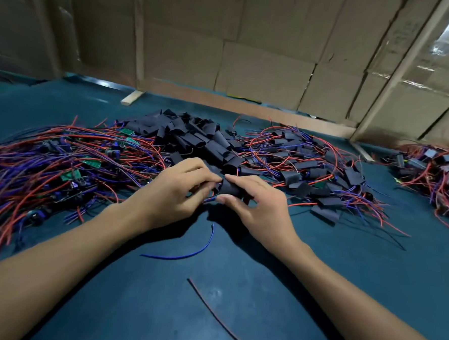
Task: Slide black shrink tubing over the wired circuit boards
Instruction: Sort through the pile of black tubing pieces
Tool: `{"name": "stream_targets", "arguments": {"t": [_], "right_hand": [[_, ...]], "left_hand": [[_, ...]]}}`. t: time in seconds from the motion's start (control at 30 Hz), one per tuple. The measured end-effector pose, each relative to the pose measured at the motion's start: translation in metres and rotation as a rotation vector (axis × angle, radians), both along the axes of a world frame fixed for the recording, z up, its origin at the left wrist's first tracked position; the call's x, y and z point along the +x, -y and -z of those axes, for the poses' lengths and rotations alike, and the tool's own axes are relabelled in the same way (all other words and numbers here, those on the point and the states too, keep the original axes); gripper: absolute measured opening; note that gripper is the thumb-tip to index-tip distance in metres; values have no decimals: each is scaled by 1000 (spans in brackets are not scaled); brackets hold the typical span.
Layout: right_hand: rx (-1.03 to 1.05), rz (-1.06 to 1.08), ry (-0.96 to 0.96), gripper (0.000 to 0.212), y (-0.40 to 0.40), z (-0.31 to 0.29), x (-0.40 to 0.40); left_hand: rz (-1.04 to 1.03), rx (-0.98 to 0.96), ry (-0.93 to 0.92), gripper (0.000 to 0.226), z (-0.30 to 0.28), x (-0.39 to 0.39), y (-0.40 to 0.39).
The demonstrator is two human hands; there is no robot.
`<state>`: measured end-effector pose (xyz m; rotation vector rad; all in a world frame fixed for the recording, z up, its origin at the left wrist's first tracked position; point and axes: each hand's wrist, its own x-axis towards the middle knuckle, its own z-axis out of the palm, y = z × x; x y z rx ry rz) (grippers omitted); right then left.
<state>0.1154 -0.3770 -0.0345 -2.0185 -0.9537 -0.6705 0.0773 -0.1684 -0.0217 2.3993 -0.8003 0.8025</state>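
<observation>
My right hand [255, 200] pinches a short piece of black shrink tubing [230, 188] between thumb and forefinger, just above the table. My left hand [175, 188] meets it from the left, its fingertips curled at the tube's open end, where a circuit board is mostly hidden. A blue wire [186, 255] and a red wire [217, 319] trail from under my hands toward me. Bare green boards with red and blue wires [69, 160] are heaped at the left. Loose black tubes [194, 136] are piled behind my hands.
Boards sleeved in black tubing [310, 169] lie heaped at the right, with another tangle [438, 177] at the far right edge. The teal table top [343, 269] stretches toward me. Cardboard panels [251, 53] wall off the back, with a wooden strip [132, 97] at their foot.
</observation>
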Motion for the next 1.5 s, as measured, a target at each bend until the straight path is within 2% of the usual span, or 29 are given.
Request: {"name": "stream_targets", "arguments": {"t": [0.13, 0.27, 0.3, 0.4, 0.47, 0.57, 0.67, 0.77, 0.87, 1.0, 1.1, 1.2, 1.33, 1.5], "right_hand": [[73, -22, 14, 31, 2, 2, 3], [81, 21, 20, 17, 5, 5, 7], [79, 26, 18, 15, 5, 6, 8], [155, 57, -69, 9, 8, 5, 11], [227, 82, -122, 7, 11, 4, 13], [296, 100, -150, 10, 16, 1, 13], [245, 82, -112, 13, 22, -4, 12], [55, 42, -21, 26, 30, -7, 8], [-126, 74, 106, 40, 32, -8, 5], [-231, 86, 260, 39, 27, -10, 1], [-229, 71, 316, 35, 24, -10, -3], [-178, 62, 289, 35, 21, -8, -2], [-115, 85, 294, 43, 22, -7, -1], [-74, 75, 307, 41, 20, -8, -5]], "left_hand": [[4, 81, -2, 31, -1, 0, 1], [12, -72, -194, 48, -3, -2, 2], [1, -58, -194, 48, -5, -1, 2], [-104, 165, -48, 50, -9, 2, -5], [-183, 263, -33, 50, -12, 5, -16], [-240, 340, 18, 28, -13, 6, -31], [-257, 316, 103, 21, -16, 4, -32], [-227, 277, 150, 19, -20, -1, -26], [-168, 229, 90, 24, -20, -8, -14], [-41, 243, -8, 41, -15, -8, 4], [32, 283, -43, 50, -10, -8, 7], [69, 203, -31, 58, -11, -9, 9], [95, 0, 16, 60, -12, -5, 6], [78, -306, -63, 31, -12, -9, 7]]}}
